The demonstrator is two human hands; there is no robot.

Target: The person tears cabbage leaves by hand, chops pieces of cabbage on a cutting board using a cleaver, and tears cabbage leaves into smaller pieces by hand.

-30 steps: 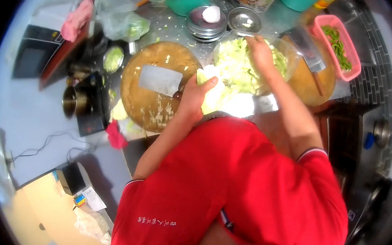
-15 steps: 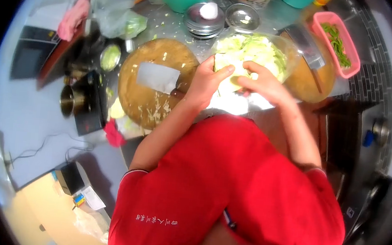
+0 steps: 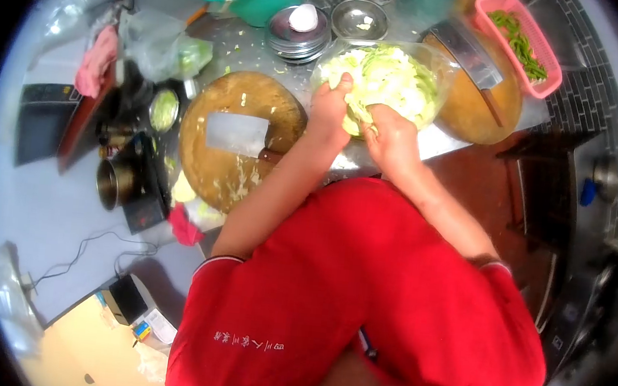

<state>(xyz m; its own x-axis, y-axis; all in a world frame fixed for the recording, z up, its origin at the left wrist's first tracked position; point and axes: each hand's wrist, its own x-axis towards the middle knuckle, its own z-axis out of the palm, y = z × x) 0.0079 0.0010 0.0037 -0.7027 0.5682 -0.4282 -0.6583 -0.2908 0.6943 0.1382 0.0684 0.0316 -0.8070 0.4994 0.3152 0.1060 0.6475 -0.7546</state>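
Head view: right hand point(image 3: 396, 140) touches cabbage point(image 3: 396, 76), long axis unclear

Here at the bowl's point(image 3: 443, 76) near side, my left hand point(image 3: 328, 112) sits to the left of my right hand point(image 3: 396, 143), cabbage point(image 3: 396, 76) inside the bowl. Over to my left, a chopping board point(image 3: 287, 106) with a cleaver point(image 3: 236, 134) on it. To the right, a second board point(image 3: 507, 100), a second cleaver point(image 3: 468, 56) across it, a basket point(image 3: 551, 83) of vegetables point(image 3: 519, 44) beyond. Behind the bowl, a small dish point(image 3: 350, 14); left of that, stacked plates point(image 3: 295, 42), a tub point(image 3: 263, 7) behind them.
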